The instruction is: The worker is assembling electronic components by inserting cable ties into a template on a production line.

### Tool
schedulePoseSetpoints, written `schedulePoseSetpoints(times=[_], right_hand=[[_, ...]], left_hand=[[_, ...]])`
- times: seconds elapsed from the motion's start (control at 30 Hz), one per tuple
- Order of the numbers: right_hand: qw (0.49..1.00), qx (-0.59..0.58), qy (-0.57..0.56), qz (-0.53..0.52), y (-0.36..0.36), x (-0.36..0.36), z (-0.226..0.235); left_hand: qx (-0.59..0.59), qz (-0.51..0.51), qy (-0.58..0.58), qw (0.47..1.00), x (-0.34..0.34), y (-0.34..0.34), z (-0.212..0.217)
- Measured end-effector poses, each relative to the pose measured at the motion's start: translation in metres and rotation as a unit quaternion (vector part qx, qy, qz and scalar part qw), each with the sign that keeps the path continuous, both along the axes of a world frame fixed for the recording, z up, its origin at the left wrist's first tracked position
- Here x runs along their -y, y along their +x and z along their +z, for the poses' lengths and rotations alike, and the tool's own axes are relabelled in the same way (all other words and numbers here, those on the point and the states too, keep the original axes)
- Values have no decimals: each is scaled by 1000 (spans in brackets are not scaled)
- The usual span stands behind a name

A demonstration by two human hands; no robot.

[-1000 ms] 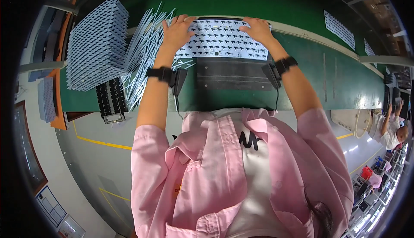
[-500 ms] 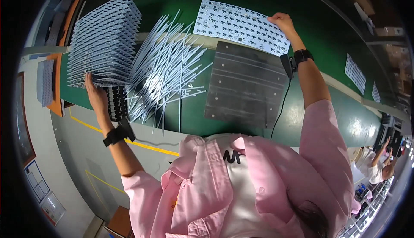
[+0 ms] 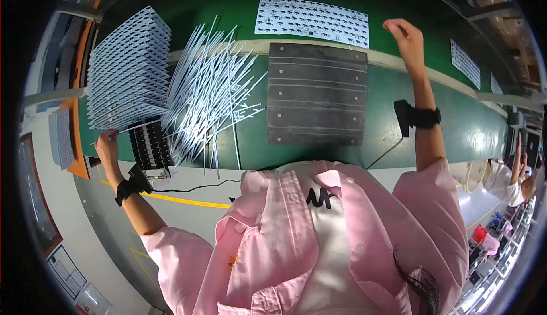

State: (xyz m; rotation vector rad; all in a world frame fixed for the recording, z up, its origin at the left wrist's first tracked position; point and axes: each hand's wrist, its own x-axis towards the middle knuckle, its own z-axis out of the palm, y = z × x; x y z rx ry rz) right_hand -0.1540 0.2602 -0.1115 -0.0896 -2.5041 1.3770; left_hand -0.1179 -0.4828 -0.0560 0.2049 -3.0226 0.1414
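My left hand (image 3: 106,145) is closed at the lower front corner of a tall stack of white keyboard circuit boards (image 3: 128,70). Its fingers pinch a thin white strip (image 3: 132,128) that runs along the bottom of the stack. Below it stands a black slotted rack (image 3: 151,147). A single white circuit board (image 3: 310,21) with rows of black marks lies flat on the far green surface. To the right of that board hovers my right hand (image 3: 407,38), apart from it, fingers loosely curled and holding nothing.
A loose heap of thin white strips (image 3: 211,101) covers the bench beside the stack. Right of it sits a dark grooved metal plate (image 3: 317,95). A pale rail (image 3: 393,64) crosses the bench. More boards (image 3: 465,64) lie far right. Cables trail from both wrist bands.
My right hand has let go of the circuit board and moved right, away from it. My left hand has come down from the stack's front to its bottom corner and now pinches a strip.
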Motion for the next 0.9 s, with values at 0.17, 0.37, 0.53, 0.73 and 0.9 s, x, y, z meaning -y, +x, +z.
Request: schedulePoseSetpoints(times=[0.17,0.37,0.53,0.73,0.9], right_hand=[[997,-54,46,-3,82,51,50],[918,-193,341,68,105,139,77],[945,41,315,77,121,50,43],[916,336,206,70,157,-119,12],[933,243,185,190,111,-100,-48]], left_hand=[[7,-190,58,980,-173,5,64],[12,-494,158,855,-398,23,31],[-111,-496,250,824,-428,17,11],[32,-348,325,879,-340,24,-21],[103,-232,333,908,-300,45,-43]])
